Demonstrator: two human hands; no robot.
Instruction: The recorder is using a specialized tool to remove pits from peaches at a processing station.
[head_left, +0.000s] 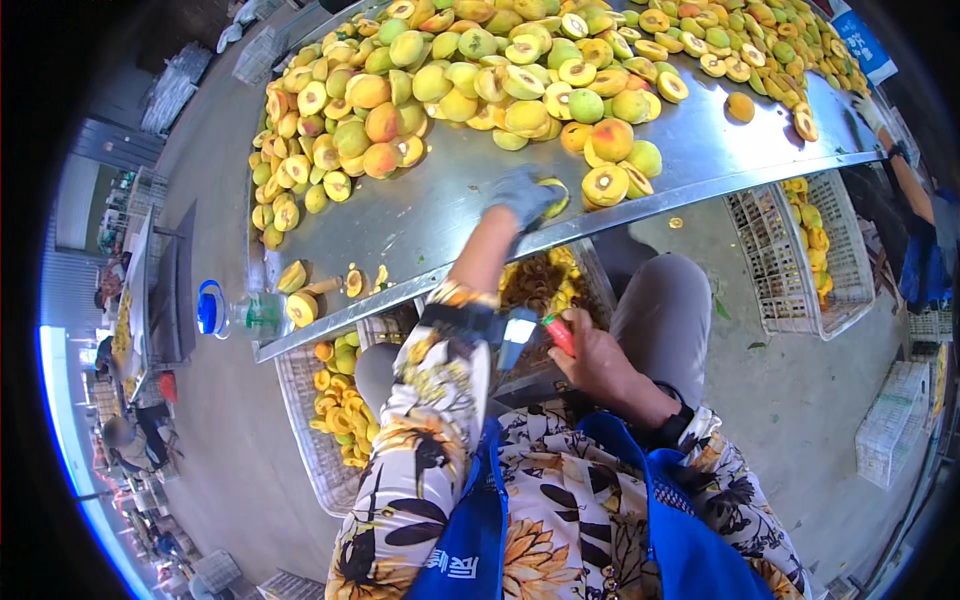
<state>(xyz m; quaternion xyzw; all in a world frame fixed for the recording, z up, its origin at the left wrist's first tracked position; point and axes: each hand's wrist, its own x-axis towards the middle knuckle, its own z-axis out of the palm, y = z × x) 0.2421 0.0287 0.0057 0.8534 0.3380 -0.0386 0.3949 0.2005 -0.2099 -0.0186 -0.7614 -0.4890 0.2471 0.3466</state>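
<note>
My left hand (517, 196), in a grey glove, reaches over the near edge of the metal table (450, 161) and grips a yellow-green peach piece (555, 197); both are blurred. In my bare right hand (604, 364), held low above my lap, is a red handle (559, 336) with a green end. Whatever blade or tip it has cannot be made out. Just right of my left hand lies a small cluster of peaches with a cut peach half (605, 185) in front. Behind it spreads a large heap of whole and halved peaches (480, 79).
Beneath the table stand a crate of peach halves (349, 405) and a container with brown pits (532, 285). A plastic bottle (259, 315) and a wooden handle (324, 286) lie at the left corner. Another person's gloved hand (870, 114) is at the right, above a crate (844, 255).
</note>
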